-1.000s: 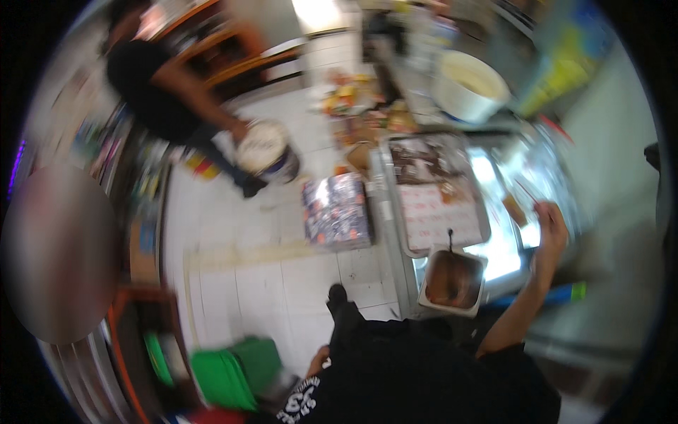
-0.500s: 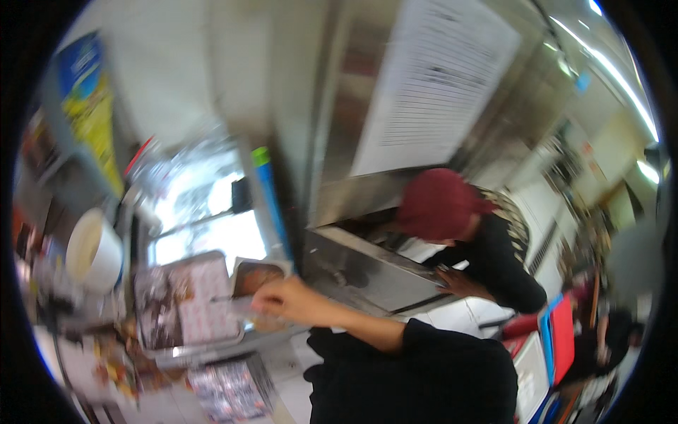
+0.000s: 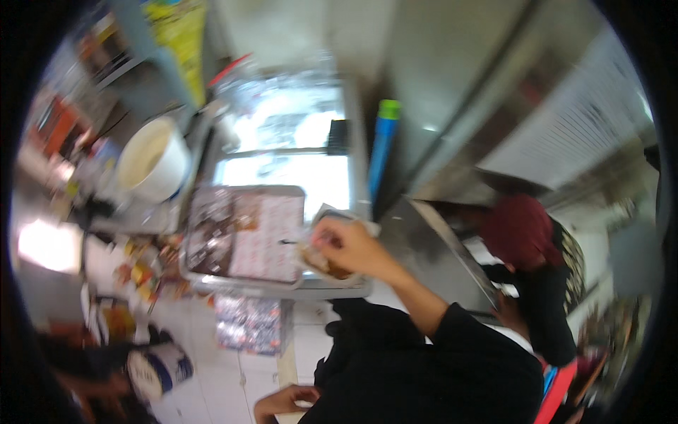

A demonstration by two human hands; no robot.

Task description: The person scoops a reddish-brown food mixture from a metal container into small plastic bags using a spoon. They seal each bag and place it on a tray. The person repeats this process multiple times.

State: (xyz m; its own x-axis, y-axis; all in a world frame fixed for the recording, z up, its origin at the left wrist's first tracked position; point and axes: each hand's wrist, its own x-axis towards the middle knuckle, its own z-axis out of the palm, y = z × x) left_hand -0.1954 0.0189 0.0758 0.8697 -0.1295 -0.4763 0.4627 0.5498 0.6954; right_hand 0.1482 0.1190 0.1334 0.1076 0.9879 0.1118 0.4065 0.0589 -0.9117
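Note:
My right hand (image 3: 346, 246) is over a small container (image 3: 330, 212) lined with pale wrapping, at the right end of the counter. Its fingers are pinched together; blur hides what is in them. Brownish contents (image 3: 332, 267) show under the hand. Just left of it lies a metal tray (image 3: 302, 205) with dark, film-covered pieces on one side and a pink-and-white patterned sheet (image 3: 265, 237) on the other. A short dark thin piece lies on the sheet's edge. My left hand (image 3: 288, 401) is low beside my body, fingers curled, its grip partly hidden.
A white tub (image 3: 154, 161) stands left of the bright glass-like top (image 3: 282, 173). A blue tube with green cap (image 3: 385, 141) leans by the wall. At right a person in a dark red head covering (image 3: 519, 230) bends over a metal cabinet. A patterned box (image 3: 248, 325) is below.
The view has swung left, so the counter and tray sit further right in the picture. My left hand has come into view. My right hand stays over the small container.

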